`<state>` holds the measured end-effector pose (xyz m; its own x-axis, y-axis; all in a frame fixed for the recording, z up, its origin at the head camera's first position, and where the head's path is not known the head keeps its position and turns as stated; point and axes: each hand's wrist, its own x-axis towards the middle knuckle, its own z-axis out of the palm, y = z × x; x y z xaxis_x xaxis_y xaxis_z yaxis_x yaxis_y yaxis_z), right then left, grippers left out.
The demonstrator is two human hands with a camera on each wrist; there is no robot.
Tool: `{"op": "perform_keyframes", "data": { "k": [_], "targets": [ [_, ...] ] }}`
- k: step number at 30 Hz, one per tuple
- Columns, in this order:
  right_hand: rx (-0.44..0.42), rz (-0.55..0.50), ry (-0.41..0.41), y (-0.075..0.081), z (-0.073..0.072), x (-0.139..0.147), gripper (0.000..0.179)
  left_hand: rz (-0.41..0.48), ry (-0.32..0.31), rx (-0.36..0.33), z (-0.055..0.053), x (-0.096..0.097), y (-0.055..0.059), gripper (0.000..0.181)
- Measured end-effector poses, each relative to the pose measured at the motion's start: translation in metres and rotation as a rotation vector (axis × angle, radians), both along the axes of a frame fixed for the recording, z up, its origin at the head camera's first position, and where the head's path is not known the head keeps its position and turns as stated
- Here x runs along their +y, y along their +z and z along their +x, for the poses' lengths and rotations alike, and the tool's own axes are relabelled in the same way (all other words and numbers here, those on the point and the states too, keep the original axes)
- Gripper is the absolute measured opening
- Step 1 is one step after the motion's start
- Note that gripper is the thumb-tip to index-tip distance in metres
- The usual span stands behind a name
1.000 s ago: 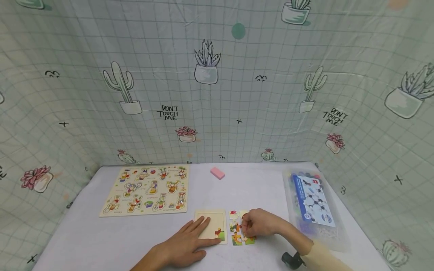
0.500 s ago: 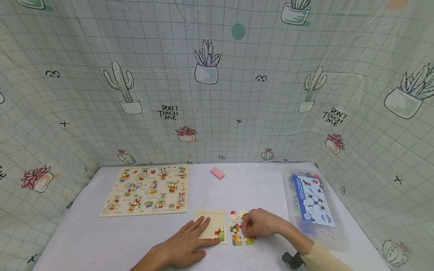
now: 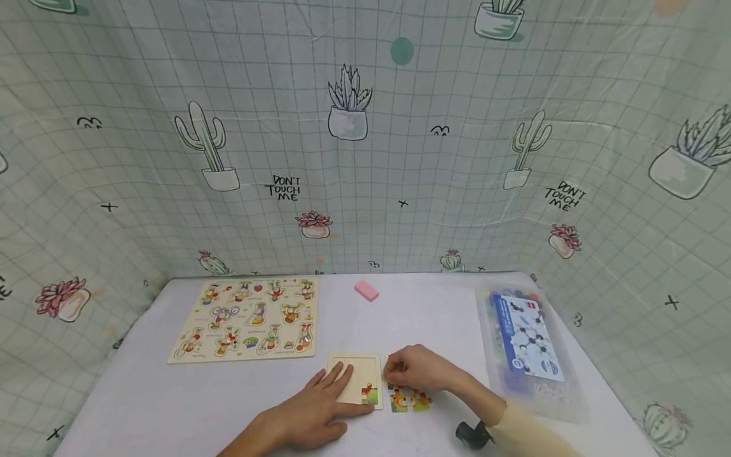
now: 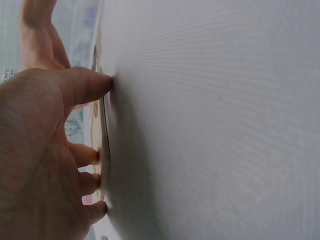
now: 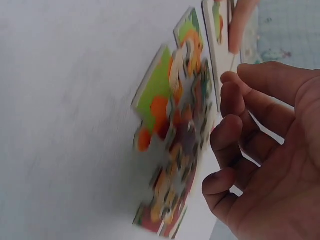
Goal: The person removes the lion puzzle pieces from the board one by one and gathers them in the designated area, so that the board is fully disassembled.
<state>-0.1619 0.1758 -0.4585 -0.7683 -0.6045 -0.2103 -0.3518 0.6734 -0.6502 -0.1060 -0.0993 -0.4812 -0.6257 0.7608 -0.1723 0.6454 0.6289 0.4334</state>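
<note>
My left hand (image 3: pixel 311 412) lies with fingers spread over a square wooden puzzle tray (image 3: pixel 361 358), its fingertips pressing on the tray. One puzzle piece (image 3: pixel 370 393), green with red and orange, sits in the tray's lower right corner. To the right of the tray, several loose puzzle pieces (image 3: pixel 410 401) lie close together on the table. Above them, my right hand (image 3: pixel 419 368) has bent fingers, with thumb and index finger brought together at the tray's right edge. In the right wrist view, I cannot tell whether a piece is between those fingertips.
A large wooden board of figures (image 3: pixel 248 320) lies at the back left. A pink block (image 3: pixel 366 291) is at the back middle. At the right stands a clear plastic box (image 3: pixel 531 349) with a blue label. A dark cylindrical object (image 3: pixel 473 435) is by the right sleeve.
My right hand has moved left and slightly away from me, from the right side of the loose pieces toward the tray. The left hand has stayed on the tray.
</note>
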Motion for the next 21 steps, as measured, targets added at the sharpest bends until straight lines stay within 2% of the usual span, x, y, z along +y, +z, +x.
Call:
{"op": "perform_keyframes", "data": {
  "k": [8, 16, 21],
  "targets": [
    [0.043, 0.041, 0.068, -0.002, 0.002, -0.023, 0.018, 0.014, -0.019, -0.008, 0.000, 0.001, 0.001, 0.050],
    [0.053, 0.061, 0.063, -0.004, 0.003, -0.029, 0.015, 0.018, -0.014, -0.024, 0.001, 0.001, 0.002, 0.050],
    [0.042, 0.059, 0.026, -0.004, 0.004, -0.034, 0.006, 0.004, -0.013, -0.010, 0.002, 0.002, 0.002, 0.050]
  ]
}}
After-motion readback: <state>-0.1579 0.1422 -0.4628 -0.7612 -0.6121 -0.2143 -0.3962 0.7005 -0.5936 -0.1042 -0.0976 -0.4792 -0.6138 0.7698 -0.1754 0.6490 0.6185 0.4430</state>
